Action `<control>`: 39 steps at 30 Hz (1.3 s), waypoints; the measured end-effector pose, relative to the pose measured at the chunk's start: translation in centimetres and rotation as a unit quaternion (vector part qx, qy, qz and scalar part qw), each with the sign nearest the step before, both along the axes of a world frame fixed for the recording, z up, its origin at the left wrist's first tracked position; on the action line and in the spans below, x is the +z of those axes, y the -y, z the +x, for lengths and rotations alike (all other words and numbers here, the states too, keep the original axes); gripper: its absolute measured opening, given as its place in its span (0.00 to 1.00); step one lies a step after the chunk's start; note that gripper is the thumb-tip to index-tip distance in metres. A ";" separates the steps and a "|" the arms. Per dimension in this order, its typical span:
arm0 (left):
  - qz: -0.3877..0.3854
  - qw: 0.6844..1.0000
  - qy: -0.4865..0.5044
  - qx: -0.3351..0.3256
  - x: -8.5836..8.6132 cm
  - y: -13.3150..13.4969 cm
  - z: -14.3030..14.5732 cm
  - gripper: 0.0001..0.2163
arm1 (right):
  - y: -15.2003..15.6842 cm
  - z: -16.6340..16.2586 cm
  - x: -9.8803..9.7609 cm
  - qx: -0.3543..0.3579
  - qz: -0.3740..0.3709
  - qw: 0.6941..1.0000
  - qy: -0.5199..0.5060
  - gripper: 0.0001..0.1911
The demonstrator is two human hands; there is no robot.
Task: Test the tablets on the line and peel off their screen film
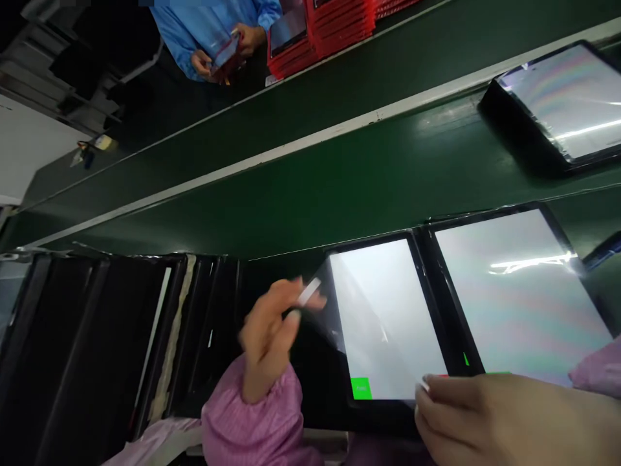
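A lit tablet (pixel 388 310) with a white screen and a green box in its lower left corner lies in front of me. My left hand (pixel 272 330), blurred by motion, is just left of it. Across its fingers lies a small white tab (pixel 309 292), apparently at the edge of a clear film (pixel 331 310) that stands off the tablet's left side. My right hand (pixel 514 414) covers the screen's lower right corner, fingers closed together. A tiny white bit (pixel 424 384) shows at its fingertips; what they grip is unclear.
A second lit tablet (pixel 514 291) lies directly right, and another tablet (pixel 572 103) on the green bench (pixel 310 175). Dark panels (pixel 63 343) stand in a row at left. Across the bench, a person in blue (pixel 208 32) handles a device beside red-edged stacks (pixel 334 29).
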State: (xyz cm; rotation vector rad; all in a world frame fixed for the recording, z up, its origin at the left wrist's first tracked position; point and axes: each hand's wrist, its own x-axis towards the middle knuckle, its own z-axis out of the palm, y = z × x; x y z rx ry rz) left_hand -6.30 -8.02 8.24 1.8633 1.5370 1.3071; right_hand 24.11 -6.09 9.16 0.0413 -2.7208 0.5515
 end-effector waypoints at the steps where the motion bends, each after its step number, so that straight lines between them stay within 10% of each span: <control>1: -0.071 0.997 -0.014 -0.021 -0.9 -0.5 -0.1 0.18 | -0.7 -0.3 0.0 -0.008 0.016 1.000 0.004 0.10; 4: -0.219 0.973 0.039 -0.060 -3.5 -1.9 -0.6 0.31 | -4.8 -1.6 -0.1 -0.035 0.041 0.998 0.009 0.12; 8: -0.194 0.942 0.271 0.034 -5.7 -1.3 -1.7 0.38 | -13.2 -3.3 -0.2 -0.164 -0.113 0.980 -0.021 0.10; 13: -0.233 0.943 0.234 0.028 -7.2 6.1 0.2 0.56 | -19.3 -3.9 2.6 -0.401 -0.335 0.849 -0.072 0.04; 20: -0.330 0.938 0.090 0.064 -8.9 14.4 5.7 0.68 | -18.5 -3.0 5.0 -0.421 -0.282 0.855 -0.105 0.05; 30: -0.134 0.987 0.001 0.089 -11.0 13.6 6.2 0.49 | -15.9 -3.7 7.0 -0.532 -0.279 0.800 0.014 0.03; 39: -0.101 0.993 -0.050 -0.025 -8.1 9.6 4.0 0.51 | -13.6 -3.5 7.4 -0.530 -0.268 0.804 -0.003 0.04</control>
